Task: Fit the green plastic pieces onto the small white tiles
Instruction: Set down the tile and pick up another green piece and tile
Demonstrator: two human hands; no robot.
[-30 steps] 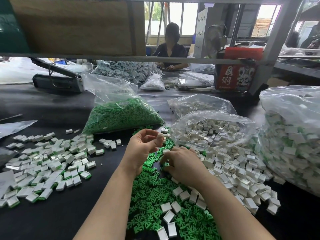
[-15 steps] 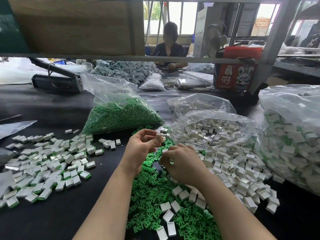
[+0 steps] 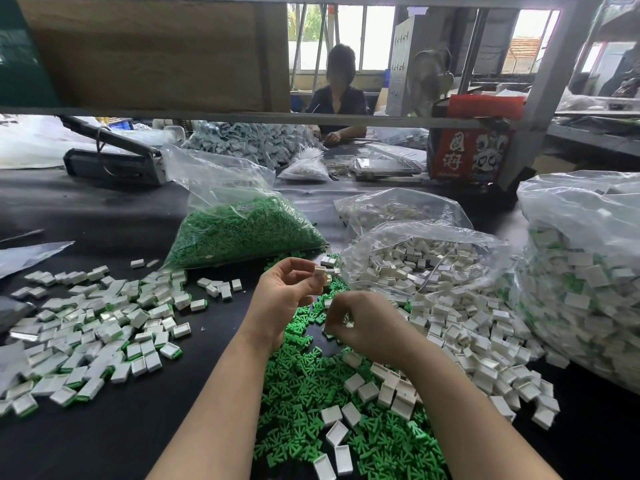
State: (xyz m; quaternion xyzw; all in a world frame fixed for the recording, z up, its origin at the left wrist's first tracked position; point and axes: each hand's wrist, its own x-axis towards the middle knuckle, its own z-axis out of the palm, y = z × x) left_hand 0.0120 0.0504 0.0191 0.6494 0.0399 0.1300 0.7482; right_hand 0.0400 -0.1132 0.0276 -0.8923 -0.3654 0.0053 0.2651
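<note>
Both hands hover close together over the green plastic pieces [image 3: 311, 382] strewn on the black table [image 3: 131, 438]. Left hand [image 3: 284, 296] is raised with its fingers curled, thumb and forefinger pinching a small white tile [image 3: 320, 270] at the tips. Right hand [image 3: 363, 323] sits just beside and lower, fingers bent down and bunched toward the thumb; something small seems caught in them (what it is cannot be told). Under the wrists and forearms lie more loose white tiles [image 3: 367, 389] mixed among the green pieces. Right of the right hand, a heap of white tiles [image 3: 467, 327] spills from an open clear bag [image 3: 415, 258], with a larger bag of finished tiles [image 3: 581, 289] beyond it. Beyond the left hand rests a clear bag of green pieces [image 3: 242, 233]. Well to the left of the left hand spreads a scatter of tiles showing green edges [image 3: 97, 327].
</note>
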